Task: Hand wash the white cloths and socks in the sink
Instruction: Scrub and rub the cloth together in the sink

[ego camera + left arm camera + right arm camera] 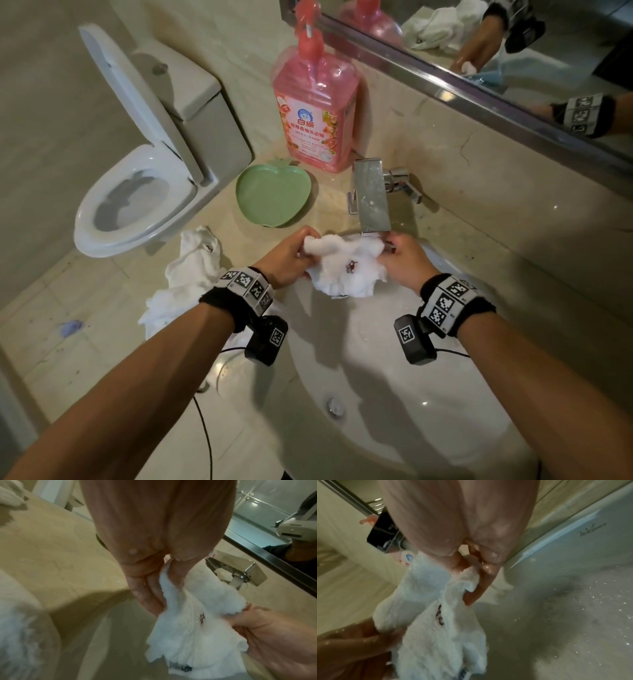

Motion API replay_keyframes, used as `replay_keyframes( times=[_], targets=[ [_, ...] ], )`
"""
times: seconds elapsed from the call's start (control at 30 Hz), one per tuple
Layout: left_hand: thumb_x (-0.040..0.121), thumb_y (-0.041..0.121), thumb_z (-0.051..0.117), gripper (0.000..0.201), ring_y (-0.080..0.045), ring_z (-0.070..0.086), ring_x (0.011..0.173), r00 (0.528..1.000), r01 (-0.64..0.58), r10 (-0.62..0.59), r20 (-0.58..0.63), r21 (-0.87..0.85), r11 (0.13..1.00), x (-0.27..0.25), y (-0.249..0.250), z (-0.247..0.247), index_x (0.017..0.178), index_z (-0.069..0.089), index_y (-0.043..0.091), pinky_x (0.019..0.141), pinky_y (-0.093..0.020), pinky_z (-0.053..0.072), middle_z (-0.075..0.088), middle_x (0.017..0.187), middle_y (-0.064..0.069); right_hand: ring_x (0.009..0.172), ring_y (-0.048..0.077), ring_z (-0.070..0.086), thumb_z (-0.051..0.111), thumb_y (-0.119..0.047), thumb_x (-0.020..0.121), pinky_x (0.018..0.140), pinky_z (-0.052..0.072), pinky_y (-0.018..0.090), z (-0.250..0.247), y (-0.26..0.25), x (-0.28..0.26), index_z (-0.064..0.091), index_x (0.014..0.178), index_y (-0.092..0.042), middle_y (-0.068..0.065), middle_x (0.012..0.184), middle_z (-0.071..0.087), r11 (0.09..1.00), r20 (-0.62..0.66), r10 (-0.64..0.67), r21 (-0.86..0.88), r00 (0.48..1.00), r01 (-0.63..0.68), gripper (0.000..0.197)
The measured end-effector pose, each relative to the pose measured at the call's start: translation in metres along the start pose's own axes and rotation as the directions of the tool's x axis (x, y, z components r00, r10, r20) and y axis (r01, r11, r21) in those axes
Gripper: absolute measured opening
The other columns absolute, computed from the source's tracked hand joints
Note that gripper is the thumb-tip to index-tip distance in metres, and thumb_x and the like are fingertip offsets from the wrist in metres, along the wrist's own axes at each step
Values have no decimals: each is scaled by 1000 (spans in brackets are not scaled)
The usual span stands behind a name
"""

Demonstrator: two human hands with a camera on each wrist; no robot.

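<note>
A wet white cloth (346,270) with a small dark red emblem hangs bunched over the sink (394,394), just under the faucet spout (371,202). My left hand (291,255) grips its left end and my right hand (402,260) grips its right end, so it stretches between them. In the left wrist view the cloth (193,615) runs from my left fingers (154,595) to the right hand (265,635). In the right wrist view the cloth (440,635) drapes down from my right fingers (479,585). More white cloths (191,274) lie heaped on the counter, left of the basin.
A pink detergent pump bottle (315,113) stands at the back of the counter with a green apple-shaped dish (274,195) in front of it. A toilet (137,192) with raised lid is to the left. A mirror (513,51) runs along the wall behind the faucet.
</note>
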State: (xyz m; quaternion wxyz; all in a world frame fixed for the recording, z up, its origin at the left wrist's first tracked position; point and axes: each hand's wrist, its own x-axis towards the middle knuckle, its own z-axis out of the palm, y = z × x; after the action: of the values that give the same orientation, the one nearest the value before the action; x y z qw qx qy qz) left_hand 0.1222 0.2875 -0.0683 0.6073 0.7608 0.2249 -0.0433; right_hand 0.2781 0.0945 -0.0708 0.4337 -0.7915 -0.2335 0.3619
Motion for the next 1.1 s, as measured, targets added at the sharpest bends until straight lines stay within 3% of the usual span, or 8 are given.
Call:
replay_keyframes(
  times=[0.1, 0.23, 0.4, 0.5, 0.67, 0.8, 0.9, 1.1],
  targets=[
    [77, -9, 64, 32, -16, 55, 83, 988, 49, -47, 145, -11, 999, 2, 4, 5, 89, 55, 20, 73, -32, 54, 57, 90, -1, 72, -12, 65, 64, 6, 84, 61, 47, 5, -9, 3, -2, 73, 71, -39, -26, 72, 72, 1000, -21, -22, -10, 1000, 22, 47],
    [62, 33, 73, 39, -17, 52, 77, 895, 306, -273, 353, -40, 951, 8, 18, 17, 90, 58, 9, 73, -28, 46, 54, 84, -4, 95, 19, 69, 55, 18, 79, 84, 56, 29, -21, 3, -5, 73, 66, -33, -3, 89, 75, 997, -10, -73, -15, 997, 73, 55],
    [67, 28, 90, 86, -23, 64, 101, 917, 245, -300, 264, 221, 944, 31, 27, 40, 134, 36, 19, 84, -40, 58, 61, 116, -2, 102, 17, 62, 53, 16, 85, 81, 54, 20, -28, -5, -7, 73, 70, -30, 10, 110, 67, 991, 31, -127, -35, 991, 128, 52],
    [72, 32, 84, 60, -19, 68, 94, 909, 156, -308, 283, 453, 878, 43, 32, 52, 125, 57, 20, 83, -38, 59, 69, 112, -1, 104, 17, 60, 50, 9, 90, 74, 53, 15, -28, -8, -7, 74, 75, -32, 6, 111, 60, 990, 83, -124, -50, 989, 129, 50],
    [80, 43, 66, 42, -27, 66, 93, 988, -65, -64, 137, 769, 636, 45, 33, 47, 117, 63, 23, 80, -31, 52, 71, 107, -6, 106, 23, 60, 57, -21, 74, 95, 50, 39, -33, -12, -11, 77, 76, -35, 5, 109, 62, 999, 114, -41, 18, 993, 39, 25],
    [78, 34, 67, 48, -32, 63, 97, 992, -126, 67, 109, 745, 655, 41, 31, 41, 122, 57, 17, 78, -32, 49, 67, 109, -11, 106, 24, 61, 83, -22, 70, 90, 52, 41, -22, -5, -2, 55, 124, -17, 8, 118, 61, 978, 161, -68, -186, 985, 98, 61],
    [76, 28, 73, 43, -31, 62, 92, 982, -187, 151, 115, 717, 671, 36, 31, 38, 115, 55, 17, 73, -28, 41, 60, 104, -9, 101, 26, 65, 72, -24, 81, 87, 51, 37, -6, -5, 6, 66, 120, -12, 10, 112, 69, 874, 196, -112, -447, 974, 190, 41],
    [63, 42, 88, 81, -21, 60, 108, 922, 215, -335, 194, 463, 860, 38, 27, 41, 131, 51, 17, 98, -36, 49, 61, 121, 3, 90, 29, 69, 86, -19, 69, 81, 57, 36, 6, -6, 4, 75, 114, -22, 10, 104, 73, 688, 76, -315, -668, 946, 283, 46]
  ],
)
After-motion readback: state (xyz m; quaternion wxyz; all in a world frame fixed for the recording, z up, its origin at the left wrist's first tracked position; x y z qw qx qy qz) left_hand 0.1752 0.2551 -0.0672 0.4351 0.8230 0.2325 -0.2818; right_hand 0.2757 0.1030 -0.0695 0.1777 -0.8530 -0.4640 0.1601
